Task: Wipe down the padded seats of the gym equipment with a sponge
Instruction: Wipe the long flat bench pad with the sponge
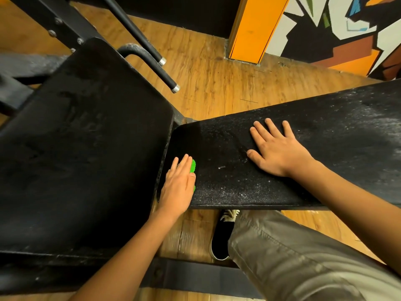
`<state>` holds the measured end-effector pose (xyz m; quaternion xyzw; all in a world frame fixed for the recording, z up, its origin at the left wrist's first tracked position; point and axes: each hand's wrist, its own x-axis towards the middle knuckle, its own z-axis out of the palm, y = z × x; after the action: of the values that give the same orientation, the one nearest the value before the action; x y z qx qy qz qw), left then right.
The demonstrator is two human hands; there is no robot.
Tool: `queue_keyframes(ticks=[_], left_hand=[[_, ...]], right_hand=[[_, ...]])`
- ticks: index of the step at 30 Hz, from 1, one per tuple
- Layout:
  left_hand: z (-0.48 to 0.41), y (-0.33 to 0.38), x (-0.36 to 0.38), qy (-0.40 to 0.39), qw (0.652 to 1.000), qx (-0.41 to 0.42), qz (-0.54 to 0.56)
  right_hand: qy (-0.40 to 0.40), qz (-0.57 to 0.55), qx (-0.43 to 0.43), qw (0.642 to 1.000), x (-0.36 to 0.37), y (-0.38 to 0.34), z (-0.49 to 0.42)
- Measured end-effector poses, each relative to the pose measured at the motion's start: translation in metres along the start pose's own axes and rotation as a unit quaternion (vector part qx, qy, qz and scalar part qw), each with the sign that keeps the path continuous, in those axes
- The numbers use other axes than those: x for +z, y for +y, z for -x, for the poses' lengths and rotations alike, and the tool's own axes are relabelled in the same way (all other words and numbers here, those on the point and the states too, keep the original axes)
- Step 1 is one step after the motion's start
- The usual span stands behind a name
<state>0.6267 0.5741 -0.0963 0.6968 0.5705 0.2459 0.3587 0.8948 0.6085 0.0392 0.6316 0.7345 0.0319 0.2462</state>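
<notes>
Wood-plank floor all around, with a painted mural wall and an orange pillar at the back. Biggest thing is the wide black pad on the left, tilted, pretty scuffed. Right next to it, nearly touching, sits the narrower bench seat, covered in white dusty specks, heavier toward the far right. A khaki trouser leg comes in under it. Right hand lies flat on the bench seat, fingers spread, gripping nothing. Left hand has straight fingers pressing down on the sponge, not curled round it. Black shoe on the floor below. Green sponge sits at the bench seat's left end, mostly hidden under that hand.
</notes>
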Motion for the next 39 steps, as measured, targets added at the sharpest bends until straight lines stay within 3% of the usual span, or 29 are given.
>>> queue_keyframes(ticks=[8,28,39], left_hand=[[0.004,-0.002,0.002,0.006,0.999,-0.017,0.028],[-0.174,0.021,0.000,-0.012,0.999,-0.020,-0.039],[-0.137,0.016,0.002,-0.011,0.999,-0.007,-0.029]], right_hand=[[-0.003,0.003,0.006,1.000,-0.001,-0.002,0.001],[0.024,0.013,0.007,1.000,0.005,-0.003,-0.004],[0.017,0.013,0.007,1.000,0.004,-0.004,-0.006]])
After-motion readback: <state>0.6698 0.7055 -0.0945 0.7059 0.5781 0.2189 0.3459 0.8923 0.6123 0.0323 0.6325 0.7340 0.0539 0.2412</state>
